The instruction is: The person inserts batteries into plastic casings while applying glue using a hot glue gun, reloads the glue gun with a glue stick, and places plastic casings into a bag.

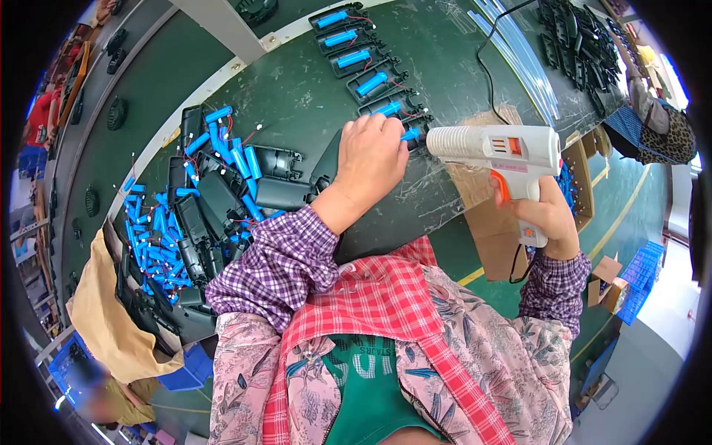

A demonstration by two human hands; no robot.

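Observation:
My right hand [547, 215] is wrapped around the grip of a white glue gun [482, 142], fingers by its orange trigger. The gun's nozzle points left, close to a blue cylindrical battery [410, 135] in a black plastic casing. My left hand [371, 159] is closed at that casing, its fingertips beside the battery and hiding most of the shell. Beyond it runs a row of black casings [360, 70], each holding a blue battery with thin red wires.
Left on the green bench [297, 96] lie heaped blue batteries [159, 245] and loose black casings [215, 200]. Clear glue sticks [519, 67], a black cable [483, 63] and piled black parts [575, 44] lie at upper right. A cardboard box [495, 237] stands below the gun. Another person [122, 400] is lower left.

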